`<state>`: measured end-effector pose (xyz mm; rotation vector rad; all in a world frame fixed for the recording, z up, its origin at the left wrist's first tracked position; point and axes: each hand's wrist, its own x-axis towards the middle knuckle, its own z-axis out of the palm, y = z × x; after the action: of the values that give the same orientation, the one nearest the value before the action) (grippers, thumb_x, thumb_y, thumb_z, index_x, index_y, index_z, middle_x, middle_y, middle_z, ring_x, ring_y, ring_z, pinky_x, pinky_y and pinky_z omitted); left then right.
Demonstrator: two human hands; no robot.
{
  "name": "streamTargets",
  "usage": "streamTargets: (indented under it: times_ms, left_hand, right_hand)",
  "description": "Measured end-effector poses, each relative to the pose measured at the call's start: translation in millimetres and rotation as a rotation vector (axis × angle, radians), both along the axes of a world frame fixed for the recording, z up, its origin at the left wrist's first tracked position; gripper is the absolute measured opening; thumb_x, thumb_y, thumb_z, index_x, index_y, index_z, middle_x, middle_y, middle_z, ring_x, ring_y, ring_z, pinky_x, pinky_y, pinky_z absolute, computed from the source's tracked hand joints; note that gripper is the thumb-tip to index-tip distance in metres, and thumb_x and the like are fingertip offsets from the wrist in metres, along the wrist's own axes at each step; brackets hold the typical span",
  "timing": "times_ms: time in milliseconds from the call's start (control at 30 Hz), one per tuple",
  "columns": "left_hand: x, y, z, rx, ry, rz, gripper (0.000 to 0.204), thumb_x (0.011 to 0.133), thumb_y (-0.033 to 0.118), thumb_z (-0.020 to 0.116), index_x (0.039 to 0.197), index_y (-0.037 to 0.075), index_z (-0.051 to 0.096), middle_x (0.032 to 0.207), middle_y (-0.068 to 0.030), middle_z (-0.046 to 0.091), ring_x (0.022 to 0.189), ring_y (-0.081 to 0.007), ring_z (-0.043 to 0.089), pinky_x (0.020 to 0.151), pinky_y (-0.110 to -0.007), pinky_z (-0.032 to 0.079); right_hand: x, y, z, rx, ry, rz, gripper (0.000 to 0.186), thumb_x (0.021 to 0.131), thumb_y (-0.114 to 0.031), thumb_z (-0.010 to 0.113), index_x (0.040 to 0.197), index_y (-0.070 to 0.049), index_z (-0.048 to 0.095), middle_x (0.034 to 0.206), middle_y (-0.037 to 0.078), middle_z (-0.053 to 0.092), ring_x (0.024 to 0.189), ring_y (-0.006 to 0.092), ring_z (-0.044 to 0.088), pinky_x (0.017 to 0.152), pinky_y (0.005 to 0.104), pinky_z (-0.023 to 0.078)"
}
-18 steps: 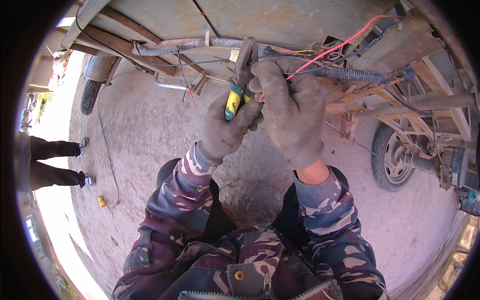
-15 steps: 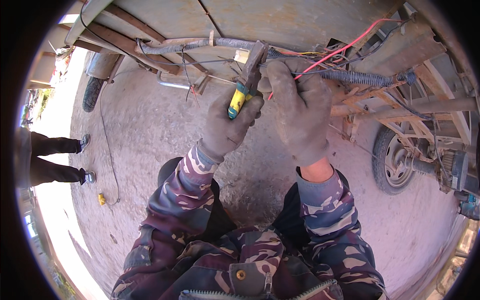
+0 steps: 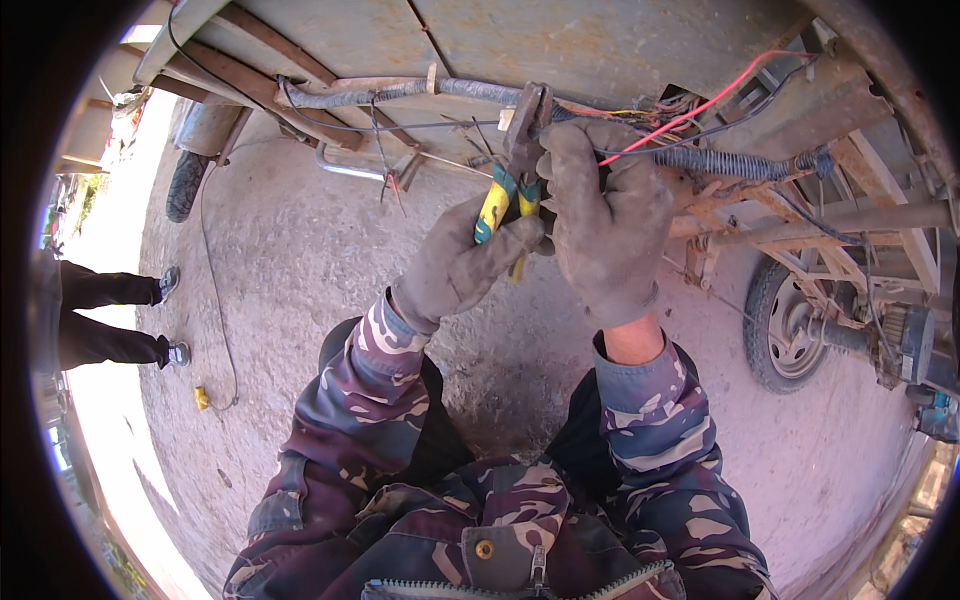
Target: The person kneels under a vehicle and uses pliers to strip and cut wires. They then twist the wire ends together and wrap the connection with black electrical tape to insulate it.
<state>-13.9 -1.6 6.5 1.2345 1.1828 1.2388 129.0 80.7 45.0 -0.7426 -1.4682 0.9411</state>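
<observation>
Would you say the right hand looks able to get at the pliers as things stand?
Probably yes: the right hand is close beside the pliers with nothing apparent between them, though it seems to hold the red wire.

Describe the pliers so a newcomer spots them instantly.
Start at the large metal panel across the top, then the ribbed grey conduit crossing below it. Near the middle of that conduit, the left hand, gloved in grey, holds the pliers head-up. Unlike the thin red wire to their right, they have a chunky, dull metal head and yellow-and-teal handles.
</observation>
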Motion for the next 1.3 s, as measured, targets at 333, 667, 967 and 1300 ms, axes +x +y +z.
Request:
streamTargets:
  times_ms: [333,667,967,1300]
  left_hand:
    - [2,-7,1,-0.04,-0.127,-0.021,0.041,0.109,0.03,0.067,0.134,-0.001,0.063,0.104,-0.0065,0.073,0.095,-0.0155,0.07,0.08,-0.032,0.055]
    - [-4,-9,12,-0.11,-0.079,-0.109,0.049,0.11,0.034,0.064,0.143,-0.002,0.059,0.111,-0.0113,0.075,0.093,-0.0197,0.072,0.083,-0.035,0.058]
    - [4,-12,19,-0.163,-0.143,-0.048,0.047,0.109,0.037,0.065,0.138,-0.001,0.064,0.099,-0.0093,0.074,0.086,-0.0172,0.071,0.076,-0.032,0.057]
    - [2,-12,15,-0.164,-0.169,0.103,0.048,0.111,0.04,0.062,0.132,-0.003,0.064,0.097,-0.0112,0.074,0.078,-0.0181,0.07,0.071,-0.032,0.057]
  right_hand:
    - [2,-2,1,0.029,-0.057,-0.031,0.019,0.102,-0.017,0.072,0.093,0.0,0.073,0.073,0.011,0.07,0.063,0.0216,0.068,0.061,0.0377,0.053]
    - [12,-5,16,0.019,-0.165,0.009,0.018,0.102,-0.015,0.071,0.091,-0.001,0.072,0.072,0.01,0.07,0.062,0.022,0.067,0.061,0.037,0.053]
    - [14,-2,16,0.049,-0.181,0.016,0.018,0.1,-0.014,0.071,0.089,0.0,0.073,0.072,0.012,0.07,0.064,0.0234,0.069,0.063,0.038,0.054]
    - [19,-7,24,-0.163,-0.159,0.126,0.022,0.107,-0.019,0.066,0.099,0.001,0.071,0.081,-0.001,0.067,0.076,0.0066,0.057,0.068,0.0272,0.048]
